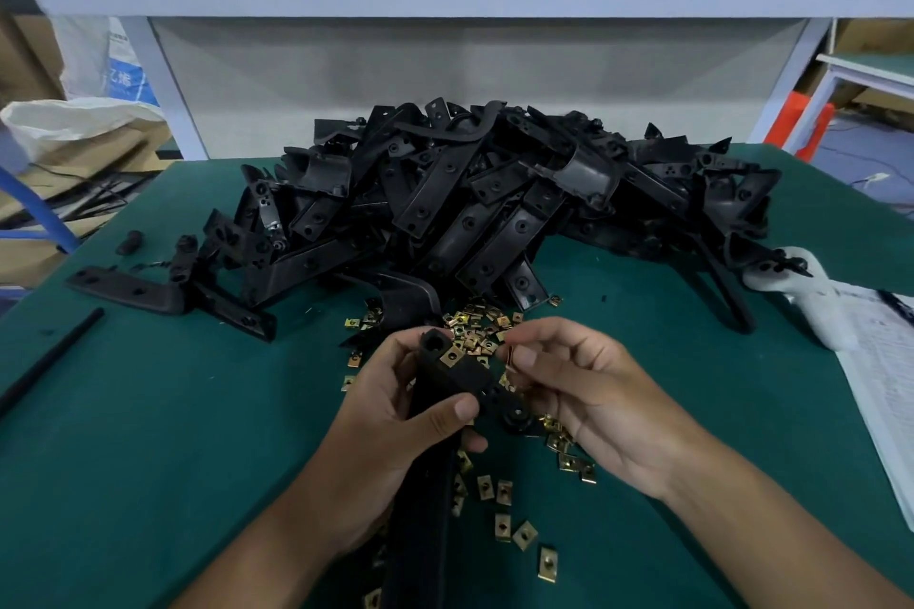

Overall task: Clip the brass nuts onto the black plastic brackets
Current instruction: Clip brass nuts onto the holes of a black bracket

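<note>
On the green-covered counter (148,435), a big heap of black plastic brackets (494,193) lies at the back. Small square brass nuts (499,490) are scattered in front of it. The left hand (395,420) and right hand (588,391) sit above the nuts, a long black plastic bracket (445,376) between them. White printed paper sheets (885,376) lie at the right edge.

Bare forearms, no sleeves or gloves

White sack (106,64): blue print, unreadable.
</note>
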